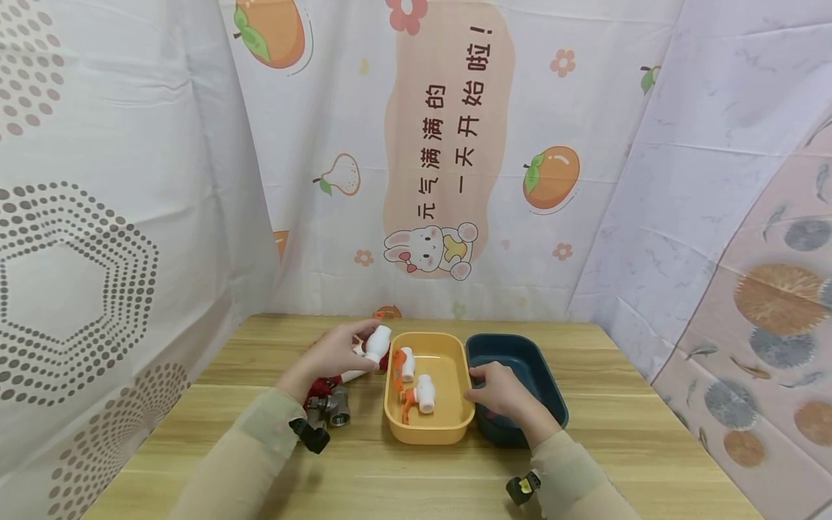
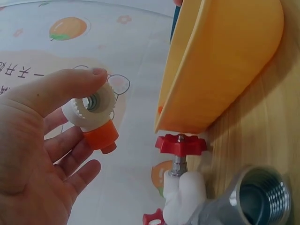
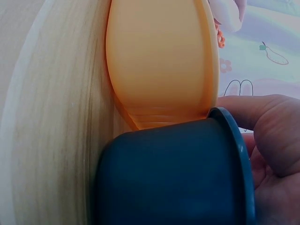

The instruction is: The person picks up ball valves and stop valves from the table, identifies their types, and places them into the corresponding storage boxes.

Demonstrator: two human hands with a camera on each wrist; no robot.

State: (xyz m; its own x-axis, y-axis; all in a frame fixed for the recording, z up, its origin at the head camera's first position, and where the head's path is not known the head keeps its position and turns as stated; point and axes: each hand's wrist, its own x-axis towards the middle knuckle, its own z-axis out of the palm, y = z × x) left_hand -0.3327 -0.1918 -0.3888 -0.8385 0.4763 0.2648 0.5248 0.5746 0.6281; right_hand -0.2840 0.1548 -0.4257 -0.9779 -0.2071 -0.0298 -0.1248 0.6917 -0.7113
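Observation:
My left hand [image 1: 339, 355] holds a white plastic ball valve [image 1: 378, 343] just left of the yellow bin [image 1: 429, 435]. In the left wrist view, the thumb lies over the valve's ribbed white collar [image 2: 102, 107], and its orange handle [image 2: 101, 135] points down. Two similar white valves with orange handles, one farther back [image 1: 408, 365] and one nearer [image 1: 425, 393], lie inside the yellow bin. My right hand [image 1: 503, 390] grips the adjoining rims of the yellow bin and the dark blue bin [image 3: 173, 173]; some of its fingers are hidden behind the blue rim.
Left of the yellow bin lie a metal fitting [image 1: 339, 406] with a threaded opening and a white valve with a red handwheel [image 2: 180, 145], partly under my left arm. The bins stand side by side on a wooden table [image 1: 624, 419]. Printed curtains [image 1: 312, 144] hang behind and beside it.

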